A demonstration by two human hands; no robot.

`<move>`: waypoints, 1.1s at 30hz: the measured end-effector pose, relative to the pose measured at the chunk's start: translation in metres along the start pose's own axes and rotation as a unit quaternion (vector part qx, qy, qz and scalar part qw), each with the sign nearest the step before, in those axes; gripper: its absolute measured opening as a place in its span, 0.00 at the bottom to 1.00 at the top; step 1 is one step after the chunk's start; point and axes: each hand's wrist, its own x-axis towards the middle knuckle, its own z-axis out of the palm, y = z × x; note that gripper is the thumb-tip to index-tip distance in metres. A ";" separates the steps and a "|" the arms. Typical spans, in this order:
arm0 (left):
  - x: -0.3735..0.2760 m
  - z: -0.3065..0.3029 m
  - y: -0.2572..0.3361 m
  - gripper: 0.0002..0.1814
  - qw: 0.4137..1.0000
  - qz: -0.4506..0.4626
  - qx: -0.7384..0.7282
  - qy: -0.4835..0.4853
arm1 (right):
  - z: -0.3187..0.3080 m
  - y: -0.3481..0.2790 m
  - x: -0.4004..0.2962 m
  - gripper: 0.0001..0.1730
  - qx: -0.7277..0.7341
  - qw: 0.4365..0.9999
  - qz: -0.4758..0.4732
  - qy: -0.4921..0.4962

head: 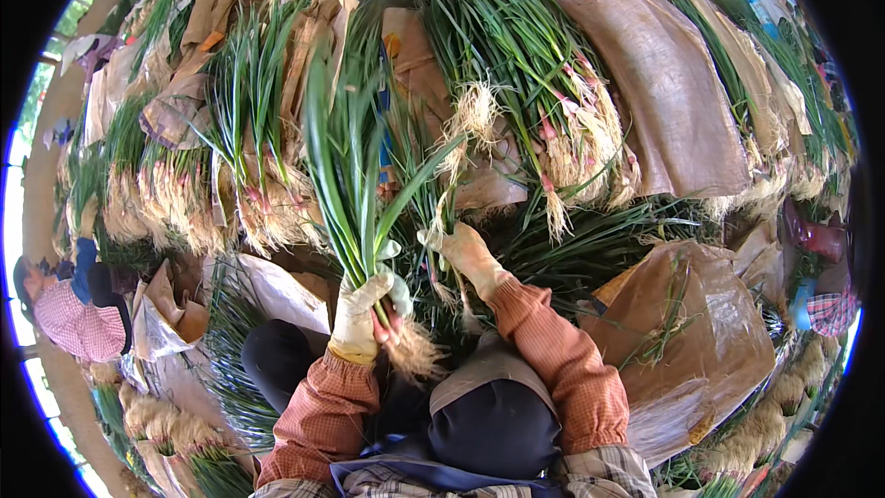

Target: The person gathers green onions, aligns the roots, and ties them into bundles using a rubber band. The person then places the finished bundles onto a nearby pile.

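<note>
My left hand (363, 315), in a pale glove, grips a small bunch of onion-like plants (352, 221). Their long green leaves point up and away from me, somewhat blurred. Reddish stem bases (387, 327) and stringy tan roots (418, 353) stick out below the glove. My right hand (473, 259), also gloved, reaches forward with its fingertips at some pale roots (439, 214); whether it holds them cannot be made out. Just beyond it, a tuft of cream roots (476, 114) lies on green leaves.
A large pile of rooted plants (574, 117) lies ahead, beside a brown sheet (664, 90). More bunches (263, 180) stand at left. At right rests a crumpled brown sack (691, 346) with loose leaves. Other people sit at far left (79, 318) and far right (833, 311).
</note>
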 end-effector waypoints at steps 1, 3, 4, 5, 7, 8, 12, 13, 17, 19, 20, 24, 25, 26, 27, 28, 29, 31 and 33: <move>0.005 -0.007 0.001 0.13 0.998 -0.011 0.053 0.038 | 0.002 0.003 0.009 0.30 -0.004 0.999 -0.039 0.002; 0.022 -0.002 -0.016 0.13 0.982 0.046 0.082 0.163 | 0.006 0.019 0.026 0.26 0.091 0.994 -0.049 -0.024; 0.023 -0.003 -0.022 0.09 0.978 0.023 0.114 0.174 | 0.008 0.012 0.020 0.24 0.157 0.985 -0.021 -0.062; 0.025 -0.022 -0.035 0.12 0.976 0.021 0.161 0.142 | 0.009 0.005 0.011 0.21 0.223 0.970 0.007 -0.099; 0.026 -0.011 -0.048 0.12 0.975 -0.006 0.183 0.122 | 0.006 -0.012 -0.006 0.17 0.082 0.979 0.006 -0.188; 0.030 -0.015 -0.056 0.11 0.980 -0.011 0.164 0.115 | 0.007 -0.002 -0.007 0.20 0.090 0.981 -0.037 -0.170; 0.029 -0.013 -0.060 0.10 0.979 -0.043 0.146 0.136 | -0.010 -0.003 -0.010 0.22 0.187 0.978 0.003 -0.096; 0.029 -0.012 -0.063 0.10 0.982 -0.043 0.160 0.091 | -0.008 -0.002 -0.006 0.19 0.180 0.978 -0.004 -0.106; 0.035 -0.019 -0.068 0.07 0.988 -0.059 0.118 0.085 | 0.000 0.007 -0.009 0.12 0.249 0.959 -0.052 -0.128; 0.034 -0.026 -0.064 0.06 0.993 -0.068 0.067 0.074 | -0.013 -0.010 -0.030 0.09 0.217 0.962 0.010 -0.166; 0.033 -0.026 -0.061 0.06 0.994 -0.071 0.035 0.078 | -0.020 -0.025 -0.048 0.09 0.217 0.960 0.020 -0.176; 0.033 -0.021 -0.060 0.06 0.994 -0.061 -0.056 0.073 | -0.053 0.011 -0.059 0.11 0.465 0.861 -0.154 -0.140; 0.028 -0.015 -0.055 0.07 0.993 -0.073 -0.072 0.065 | -0.060 0.009 -0.058 0.11 0.447 0.871 -0.153 -0.138; 0.026 -0.013 -0.055 0.07 0.992 -0.098 -0.057 0.048 | -0.061 0.004 -0.056 0.11 0.376 0.918 -0.005 -0.126; 0.025 -0.010 -0.056 0.08 0.991 -0.122 -0.044 0.028 | -0.046 -0.008 -0.058 0.11 0.300 0.947 0.020 -0.116; 0.024 -0.012 -0.062 0.08 0.986 -0.160 -0.037 -0.016 | -0.035 0.001 -0.052 0.12 0.296 0.946 0.039 -0.123; 0.020 0.008 -0.057 0.09 0.985 -0.169 -0.017 -0.007 | -0.026 0.013 -0.044 0.13 0.294 0.944 0.060 -0.134; 0.016 0.001 -0.058 0.09 0.983 -0.179 0.026 -0.004 | -0.015 0.001 -0.048 0.10 0.276 0.945 0.064 -0.165; 0.021 -0.002 -0.049 0.10 0.973 -0.195 0.120 -0.006 | -0.017 -0.009 -0.057 0.09 0.350 0.914 0.092 -0.185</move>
